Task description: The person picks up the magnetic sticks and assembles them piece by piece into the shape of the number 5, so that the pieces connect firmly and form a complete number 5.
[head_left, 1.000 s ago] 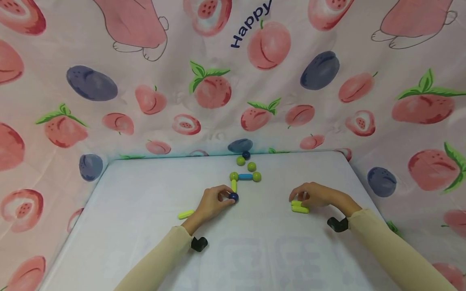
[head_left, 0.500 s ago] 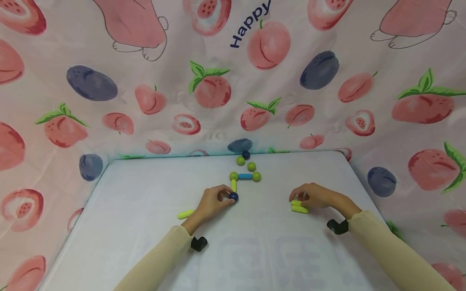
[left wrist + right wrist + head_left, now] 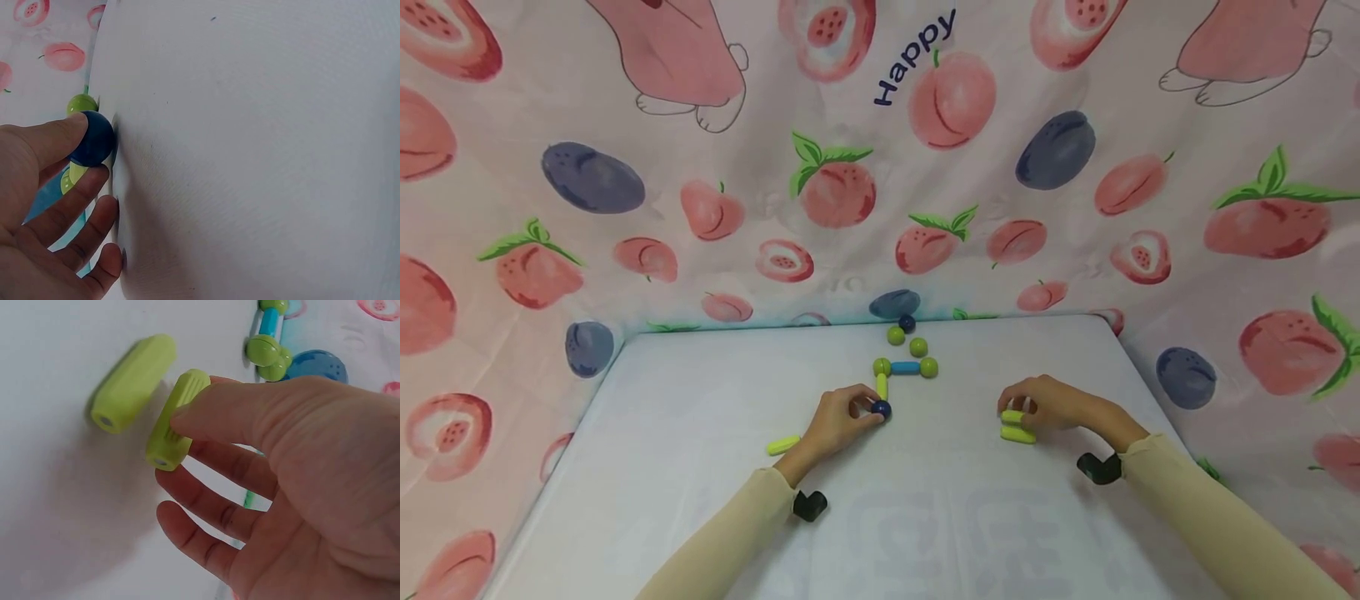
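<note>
My left hand pinches a dark blue ball at the near end of a yellow-green rod. That rod joins a green ball, a blue rod and a second green ball. My right hand pinches one yellow-green rod between thumb and finger. A second yellow-green rod lies just beside it on the white table.
Two loose green balls and a dark blue ball lie near the table's far edge. Another yellow-green rod lies left of my left wrist. A fruit-print cloth walls the table in behind and at both sides.
My right hand has lifted its rod slightly off the other one. The left hand stays on the dark blue ball.
</note>
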